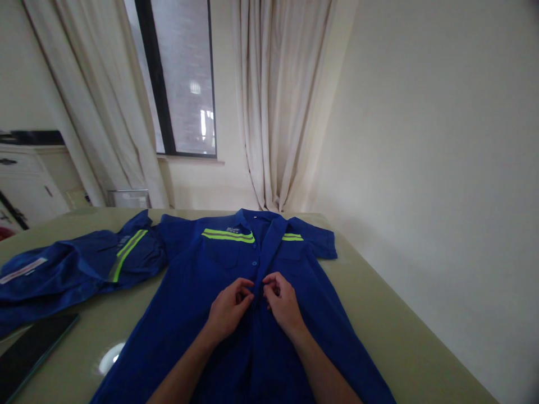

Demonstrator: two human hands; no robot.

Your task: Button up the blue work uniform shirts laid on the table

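A blue short-sleeved work shirt (202, 297) with yellow-green and grey reflective stripes lies spread face up, its collar pointing away from me. Its upper front hangs partly open, and small buttons show along one edge. Over the middle of the front edges, my left hand (231, 306) has curled fingers, thumb and fingertips at the fabric edge. My right hand (284, 303) faces it from the other side of the opening, fingers bent in a pinch at the cloth. Any button between the fingertips is too small to make out.
A second blue garment (84, 264) with a reflective stripe lies crumpled at the left on the greenish table (404, 336). A dark flat device (36, 353), like a phone or tablet, rests at the front left. A wall (442, 168) borders the table's right side.
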